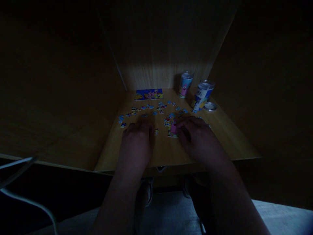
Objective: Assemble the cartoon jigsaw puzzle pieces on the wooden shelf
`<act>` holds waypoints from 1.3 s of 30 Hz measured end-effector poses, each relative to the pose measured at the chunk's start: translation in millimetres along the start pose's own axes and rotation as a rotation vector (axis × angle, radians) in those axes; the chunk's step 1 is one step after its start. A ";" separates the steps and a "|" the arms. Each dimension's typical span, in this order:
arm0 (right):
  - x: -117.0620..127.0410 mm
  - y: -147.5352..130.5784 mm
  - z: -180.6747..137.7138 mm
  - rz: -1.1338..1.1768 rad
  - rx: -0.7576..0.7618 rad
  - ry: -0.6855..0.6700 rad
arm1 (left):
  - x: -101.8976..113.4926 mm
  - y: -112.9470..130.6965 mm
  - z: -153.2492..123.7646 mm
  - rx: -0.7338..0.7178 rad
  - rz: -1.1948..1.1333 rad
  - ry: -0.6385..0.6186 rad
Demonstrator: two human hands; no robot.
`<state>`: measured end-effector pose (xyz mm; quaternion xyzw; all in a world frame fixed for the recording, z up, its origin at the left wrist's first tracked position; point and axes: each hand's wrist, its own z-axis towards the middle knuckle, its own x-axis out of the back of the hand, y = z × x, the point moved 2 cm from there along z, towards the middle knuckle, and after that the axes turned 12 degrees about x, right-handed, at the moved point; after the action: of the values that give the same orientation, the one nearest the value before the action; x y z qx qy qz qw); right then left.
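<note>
My right hand [195,133] is bent over a partly joined jigsaw puzzle [173,128] with a pink figure on it. Thumb and fingers come together at the puzzle's right edge, closed on a puzzle piece that is mostly hidden by them. On the table's left side rests my left hand [137,138], its fingers curled down and largely hidden behind the knuckles. A single yellowish puzzle piece [156,132] lies just right of its thumb. Several loose puzzle pieces [147,106] are scattered beyond both hands.
A blue picture card [148,94] lies at the back. Two printed cans, one farther back [186,85] and one nearer [201,95], stand at the back right beside a round lid [210,106]. Wooden panels [156,45] enclose the table [162,153]. A pale cable [29,202] hangs lower left.
</note>
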<state>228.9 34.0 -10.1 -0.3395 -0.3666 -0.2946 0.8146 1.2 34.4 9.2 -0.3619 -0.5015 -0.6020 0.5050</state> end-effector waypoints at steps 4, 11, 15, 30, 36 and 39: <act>-0.3 -0.4 0.4 -0.001 0.009 0.002 | -0.4 0.1 0.1 -0.007 0.012 0.013; -0.2 -1.1 -0.1 0.000 -0.005 -0.002 | -3.7 -4.3 0.7 -0.022 -0.053 0.027; 1.1 -2.0 0.3 0.000 0.003 -0.001 | -5.1 -6.7 1.2 -0.036 -0.149 0.024; -0.4 -0.5 -1.1 -0.008 0.000 -0.001 | 9.1 -29.5 4.5 0.257 -0.871 0.011; 0.3 -0.8 -0.6 0.003 0.011 -0.008 | 4.6 -29.1 5.7 0.351 -1.059 -0.067; -0.6 0.6 -0.9 0.008 0.018 -0.007 | 5.4 -27.1 5.2 0.329 -1.073 -0.070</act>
<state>229.4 33.7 -11.2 -0.3346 -0.3709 -0.2869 0.8174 -26.8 37.8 9.1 0.0076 -0.7191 -0.6760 0.1607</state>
